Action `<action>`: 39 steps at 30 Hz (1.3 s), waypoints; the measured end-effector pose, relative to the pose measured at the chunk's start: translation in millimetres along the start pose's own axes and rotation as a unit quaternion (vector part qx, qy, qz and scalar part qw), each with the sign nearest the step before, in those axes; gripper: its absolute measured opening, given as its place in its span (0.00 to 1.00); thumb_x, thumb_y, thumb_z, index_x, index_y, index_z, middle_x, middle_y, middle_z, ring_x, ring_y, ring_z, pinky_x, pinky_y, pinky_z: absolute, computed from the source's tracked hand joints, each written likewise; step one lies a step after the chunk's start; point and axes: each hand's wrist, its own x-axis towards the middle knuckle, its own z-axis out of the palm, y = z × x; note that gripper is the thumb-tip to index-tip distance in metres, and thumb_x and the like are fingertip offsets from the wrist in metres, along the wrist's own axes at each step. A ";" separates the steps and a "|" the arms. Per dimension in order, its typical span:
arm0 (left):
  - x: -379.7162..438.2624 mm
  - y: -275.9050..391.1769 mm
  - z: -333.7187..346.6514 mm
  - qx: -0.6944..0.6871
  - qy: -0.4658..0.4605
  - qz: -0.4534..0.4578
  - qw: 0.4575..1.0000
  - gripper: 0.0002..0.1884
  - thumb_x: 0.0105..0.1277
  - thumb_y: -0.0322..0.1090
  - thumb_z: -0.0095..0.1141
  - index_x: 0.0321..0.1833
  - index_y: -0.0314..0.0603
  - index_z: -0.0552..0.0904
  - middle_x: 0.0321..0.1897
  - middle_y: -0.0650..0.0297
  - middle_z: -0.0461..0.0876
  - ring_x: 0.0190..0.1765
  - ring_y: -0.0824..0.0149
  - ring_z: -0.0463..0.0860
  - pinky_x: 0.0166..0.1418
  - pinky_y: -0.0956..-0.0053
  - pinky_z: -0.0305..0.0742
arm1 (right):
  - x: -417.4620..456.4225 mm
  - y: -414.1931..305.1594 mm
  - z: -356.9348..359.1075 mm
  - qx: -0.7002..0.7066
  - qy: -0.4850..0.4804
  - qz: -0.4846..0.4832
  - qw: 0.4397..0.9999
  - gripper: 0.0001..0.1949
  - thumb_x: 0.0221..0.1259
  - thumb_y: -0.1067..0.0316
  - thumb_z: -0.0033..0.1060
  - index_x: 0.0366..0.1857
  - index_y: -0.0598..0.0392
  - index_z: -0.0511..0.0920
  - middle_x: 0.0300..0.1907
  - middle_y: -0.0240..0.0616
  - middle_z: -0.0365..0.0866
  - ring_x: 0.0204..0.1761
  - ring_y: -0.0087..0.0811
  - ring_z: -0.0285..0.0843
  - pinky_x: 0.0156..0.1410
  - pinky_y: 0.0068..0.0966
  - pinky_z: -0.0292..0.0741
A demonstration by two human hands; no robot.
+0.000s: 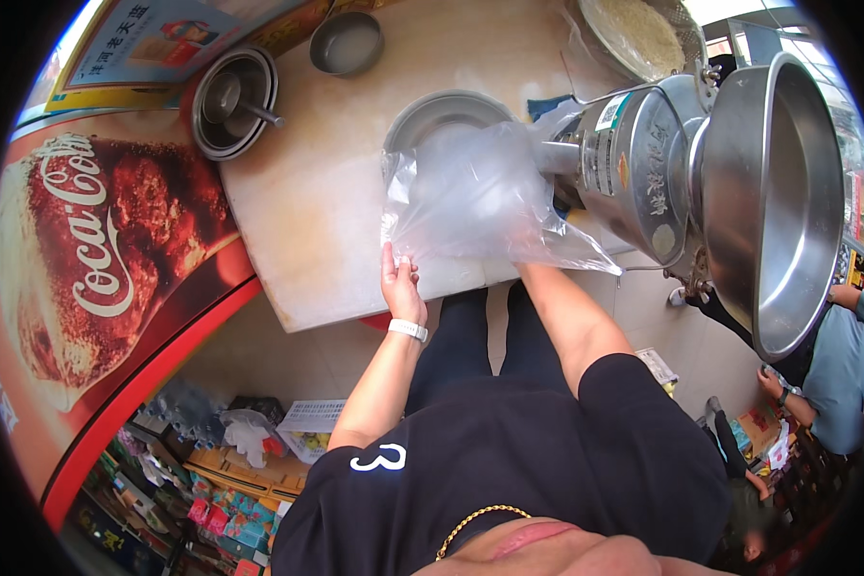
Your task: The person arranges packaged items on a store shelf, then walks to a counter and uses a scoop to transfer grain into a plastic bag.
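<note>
A clear plastic bag is spread over a round metal basin, below the spout of a steel grinding machine. My left hand, with a white band at the wrist, is at the bag's lower left corner, its thumb and index finger raised; whether it grips the film is unclear. My right hand reaches into or behind the bag's lower side, its fingers hidden by the cloudy plastic.
Nested metal bowls with a handled utensil and a bowl of whitish liquid stand on the pale table. A basket of grain is at the back right. The machine's wide hopper juts out at right; people stand beyond it.
</note>
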 end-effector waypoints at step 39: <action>-29.1 -88.0 -68.1 0.395 -0.057 -0.222 0.890 0.20 0.73 0.31 0.53 0.67 0.46 0.75 0.43 0.61 0.85 0.34 0.66 0.85 0.33 0.73 0.79 | -59.8 -131.6 -362.1 -0.282 0.384 -0.120 0.871 0.30 0.57 0.53 0.71 0.63 0.49 0.71 0.61 0.47 0.75 0.65 0.50 0.73 0.67 0.42 0.73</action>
